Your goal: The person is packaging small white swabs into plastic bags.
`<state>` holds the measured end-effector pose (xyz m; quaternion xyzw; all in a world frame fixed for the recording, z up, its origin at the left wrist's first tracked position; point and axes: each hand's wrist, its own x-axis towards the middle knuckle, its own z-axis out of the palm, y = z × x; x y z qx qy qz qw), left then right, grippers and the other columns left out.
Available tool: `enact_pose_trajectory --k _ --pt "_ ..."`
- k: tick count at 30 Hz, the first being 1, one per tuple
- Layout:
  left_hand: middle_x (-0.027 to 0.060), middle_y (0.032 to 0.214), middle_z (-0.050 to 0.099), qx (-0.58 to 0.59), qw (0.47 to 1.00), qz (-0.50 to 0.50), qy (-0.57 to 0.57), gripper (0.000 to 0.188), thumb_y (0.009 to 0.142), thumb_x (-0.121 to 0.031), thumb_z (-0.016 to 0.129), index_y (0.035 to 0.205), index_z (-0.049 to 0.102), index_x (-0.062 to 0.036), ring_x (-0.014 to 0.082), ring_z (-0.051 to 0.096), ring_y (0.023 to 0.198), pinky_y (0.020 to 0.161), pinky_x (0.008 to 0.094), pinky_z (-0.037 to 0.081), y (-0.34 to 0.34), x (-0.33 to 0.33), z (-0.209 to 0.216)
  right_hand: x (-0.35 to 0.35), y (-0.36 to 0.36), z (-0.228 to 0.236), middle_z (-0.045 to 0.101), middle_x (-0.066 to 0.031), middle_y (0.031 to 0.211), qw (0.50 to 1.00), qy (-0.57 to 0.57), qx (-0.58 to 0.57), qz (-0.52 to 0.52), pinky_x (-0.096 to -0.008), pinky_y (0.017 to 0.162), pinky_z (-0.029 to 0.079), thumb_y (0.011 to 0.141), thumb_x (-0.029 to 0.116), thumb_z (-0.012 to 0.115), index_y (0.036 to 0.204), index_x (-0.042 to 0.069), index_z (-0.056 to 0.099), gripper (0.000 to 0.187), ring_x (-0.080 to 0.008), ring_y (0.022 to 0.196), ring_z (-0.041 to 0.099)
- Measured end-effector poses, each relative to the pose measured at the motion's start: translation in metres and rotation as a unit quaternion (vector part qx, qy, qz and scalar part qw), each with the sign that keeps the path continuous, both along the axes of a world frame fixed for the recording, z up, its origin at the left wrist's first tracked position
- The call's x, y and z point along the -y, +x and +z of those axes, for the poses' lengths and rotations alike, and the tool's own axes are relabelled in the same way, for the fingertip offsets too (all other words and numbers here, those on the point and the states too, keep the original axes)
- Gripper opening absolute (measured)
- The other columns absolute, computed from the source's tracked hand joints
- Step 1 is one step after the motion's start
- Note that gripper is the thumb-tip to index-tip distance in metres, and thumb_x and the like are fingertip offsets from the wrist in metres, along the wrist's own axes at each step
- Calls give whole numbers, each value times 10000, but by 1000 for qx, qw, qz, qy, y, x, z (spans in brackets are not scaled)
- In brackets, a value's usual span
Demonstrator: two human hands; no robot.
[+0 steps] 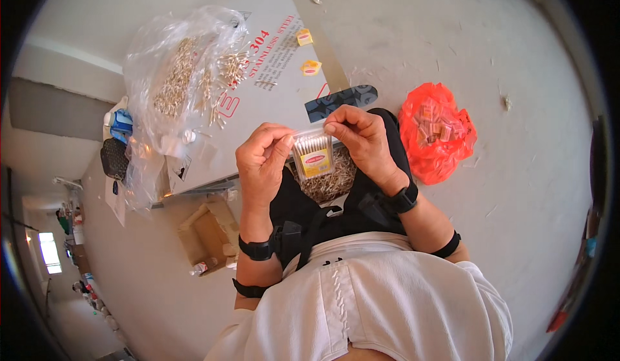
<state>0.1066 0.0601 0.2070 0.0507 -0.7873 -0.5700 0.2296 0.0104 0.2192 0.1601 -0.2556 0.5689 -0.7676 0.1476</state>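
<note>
A small clear bag of cotton swabs [314, 154] with a yellow label hangs upright between my hands. My left hand [263, 161] pinches its top left corner between thumb and fingers. At the top right corner, my right hand [363, 138] grips the bag the same way. Behind and below it, a heap of loose cotton swabs [329, 183] lies between my legs. What holds the heap is mostly hidden.
Ahead stands a board-topped table [271, 70], bearing a big clear plastic bag [187, 70] of loose swabs and two yellow labels [311, 68]. A red bag [438, 132] of small packets sits on the right floor. An open cardboard box [210, 232] lies lower left.
</note>
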Motion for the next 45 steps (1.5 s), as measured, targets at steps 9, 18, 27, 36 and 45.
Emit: enact_pose_trajectory --k 9,18,27,36,45 --pt "18 689 519 19 996 50 -74 60 781 63 586 759 556 15 74 472 587 532 224 386 12 1 7 8 8 20 601 -51 819 985 39 -165 -11 -264 666 454 831 52 682 887 -4 632 93 -129 738 549" --pt "35 648 489 -26 988 66 -141 91 723 61 581 729 519 -5 106 460 556 502 242 373 14 -8 4 22 15 34 552 -62 752 964 104 -243 34 -277 658 434 732 -14 638 769 -4 572 76 -152 731 539" --pt "-57 672 504 -25 995 90 -41 103 831 26 559 736 559 -15 9 425 601 542 177 338 31 14 4 -7 -5 20 599 -24 731 985 114 -132 4 -282 625 429 766 14 614 748 1 588 34 -118 691 525" --pt "-6 685 556 -37 991 90 96 99 874 -30 569 785 602 0 50 479 585 542 191 384 27 1 4 8 29 16 674 -35 945 945 19 192 263 -240 717 521 858 113 703 1143 -3 619 319 -83 816 620" --pt "-20 747 548 -34 998 56 6 125 899 -94 634 820 616 2 46 461 644 576 194 371 34 10 -2 10 31 13 633 25 782 968 76 93 220 -200 588 428 865 91 688 998 -14 675 170 -17 680 515"
